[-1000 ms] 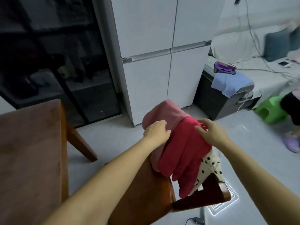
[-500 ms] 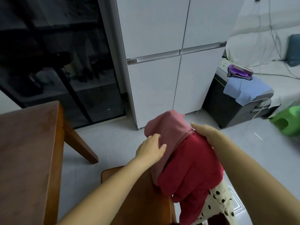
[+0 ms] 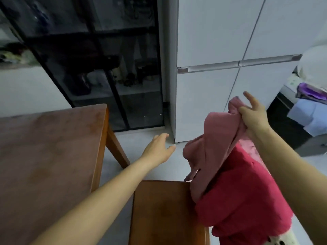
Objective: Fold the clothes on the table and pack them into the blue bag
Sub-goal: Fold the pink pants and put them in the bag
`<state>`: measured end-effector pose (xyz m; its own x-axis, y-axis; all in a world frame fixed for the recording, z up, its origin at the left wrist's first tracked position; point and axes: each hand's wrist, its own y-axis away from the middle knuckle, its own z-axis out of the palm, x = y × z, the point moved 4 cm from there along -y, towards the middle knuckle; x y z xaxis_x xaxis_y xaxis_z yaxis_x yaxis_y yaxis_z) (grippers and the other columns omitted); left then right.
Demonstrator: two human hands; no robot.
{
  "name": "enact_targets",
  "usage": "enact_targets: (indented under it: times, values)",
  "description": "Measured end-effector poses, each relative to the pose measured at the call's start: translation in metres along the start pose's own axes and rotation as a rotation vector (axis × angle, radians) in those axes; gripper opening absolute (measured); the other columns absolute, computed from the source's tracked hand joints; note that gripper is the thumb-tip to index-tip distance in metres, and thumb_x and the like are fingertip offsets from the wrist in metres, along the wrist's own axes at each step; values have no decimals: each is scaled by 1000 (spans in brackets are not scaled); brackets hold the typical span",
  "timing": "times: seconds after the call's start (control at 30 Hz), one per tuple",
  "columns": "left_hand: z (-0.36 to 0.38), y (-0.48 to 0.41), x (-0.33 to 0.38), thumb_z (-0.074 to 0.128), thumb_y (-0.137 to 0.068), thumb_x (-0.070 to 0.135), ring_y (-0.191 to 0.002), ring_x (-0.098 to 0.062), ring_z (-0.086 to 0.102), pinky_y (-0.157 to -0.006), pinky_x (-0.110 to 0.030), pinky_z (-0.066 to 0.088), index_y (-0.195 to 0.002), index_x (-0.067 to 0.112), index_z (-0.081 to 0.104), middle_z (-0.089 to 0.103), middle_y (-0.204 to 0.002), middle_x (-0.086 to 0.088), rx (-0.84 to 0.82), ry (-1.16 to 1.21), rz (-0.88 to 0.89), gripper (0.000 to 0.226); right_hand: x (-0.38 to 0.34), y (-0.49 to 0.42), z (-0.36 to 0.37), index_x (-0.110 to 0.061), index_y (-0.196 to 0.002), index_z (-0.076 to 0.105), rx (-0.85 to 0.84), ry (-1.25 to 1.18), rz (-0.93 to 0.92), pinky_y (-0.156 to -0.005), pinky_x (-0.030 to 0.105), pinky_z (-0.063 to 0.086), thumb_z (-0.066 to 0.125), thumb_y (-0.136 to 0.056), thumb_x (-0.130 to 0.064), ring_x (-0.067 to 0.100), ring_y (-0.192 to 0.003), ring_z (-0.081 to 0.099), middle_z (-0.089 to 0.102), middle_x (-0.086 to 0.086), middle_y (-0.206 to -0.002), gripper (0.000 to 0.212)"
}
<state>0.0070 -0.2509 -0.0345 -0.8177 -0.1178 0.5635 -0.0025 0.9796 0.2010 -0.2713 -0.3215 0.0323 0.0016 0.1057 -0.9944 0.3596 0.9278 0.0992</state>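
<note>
Pink garment (image 3: 212,137) | gripped by right hand (image 3: 253,119) | left hand (image 3: 159,149) spread, empty, just beside it

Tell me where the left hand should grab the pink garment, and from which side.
Pinch the pink garment at its bulging left edge, from the left: the right hand holds its top bunched, so that edge hangs facing the open left hand, in front of the red garment.

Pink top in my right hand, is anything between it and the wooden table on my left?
Nothing solid. The pink top hangs from the right hand over the chair; only a strip of bare floor and the open left hand lie between it and the table. Its lower end drapes on the red garment.
</note>
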Motion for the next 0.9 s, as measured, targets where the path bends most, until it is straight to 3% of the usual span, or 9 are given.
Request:
enact_targets:
  times: [0.1,0.23,0.37,0.53,0.6,0.67,0.7,0.77,0.9]
  values:
    - [-29,3,0,52,-93,43,-130,-21,41,-103,-33,37,-145,20,28,28,-150,-4,74,99,25,62,-46,13,22,-27,-136,47,-123,-29,-144,-68,19,52,41,-81,11,8,-77,66,68,6,-101,67]
    - [-76,8,-6,54,-91,44,-130,-20,41,-104,-39,41,-145,21,27,25,-151,-4,201,244,36,64,-101,42,48,-32,-130,52,-257,-114,-251,-50,15,43,40,-84,10,2,-49,52,63,-6,-65,64]
    - [-117,18,-28,58,-87,47,-130,-22,41,-105,-43,41,-146,22,24,25,-151,-5,299,279,27,72,-138,79,71,-33,-128,56,-426,-208,-297,-55,17,47,40,-86,8,5,-55,53,60,-6,-61,61]
    - [-135,46,-53,79,-62,54,-140,-24,21,-112,-47,29,-150,24,10,12,-156,-3,246,125,32,115,-156,132,101,-32,-130,54,-583,-189,-355,-46,14,42,36,-89,9,2,-44,48,58,-9,-52,61]
    - [-142,57,-68,80,-59,52,-132,-22,38,-105,-47,39,-140,28,34,35,-146,-2,291,113,45,96,-155,148,113,-32,-128,54,-636,-151,-379,-49,13,45,35,-89,10,2,-48,53,62,-9,-56,60]
    - [-153,68,-84,77,-63,44,-101,-19,63,-85,-40,54,-105,32,60,66,-110,2,285,139,57,47,-149,159,123,-33,-123,58,-650,-104,-382,-51,13,46,36,-89,10,3,-52,55,65,-8,-60,60]
    - [-160,74,-91,78,-64,39,-89,-19,66,-77,-39,55,-93,28,64,70,-94,3,245,138,45,34,-145,161,125,-34,-121,60,-637,-82,-375,-51,14,46,37,-88,9,5,-52,54,65,-7,-61,59]
    - [-176,85,-107,79,-66,30,-82,-19,67,-73,-37,55,-84,20,68,71,-84,1,150,75,32,24,-137,163,125,-36,-119,63,-595,-39,-352,-51,15,43,39,-87,6,10,-55,49,62,-6,-60,58]
    - [-205,112,-140,78,-69,33,-78,-19,65,-70,-38,53,-79,16,69,69,-82,-3,81,-22,-3,22,-115,164,117,-38,-111,67,-504,31,-295,-49,13,43,41,-87,4,8,-51,46,58,-4,-60,54]
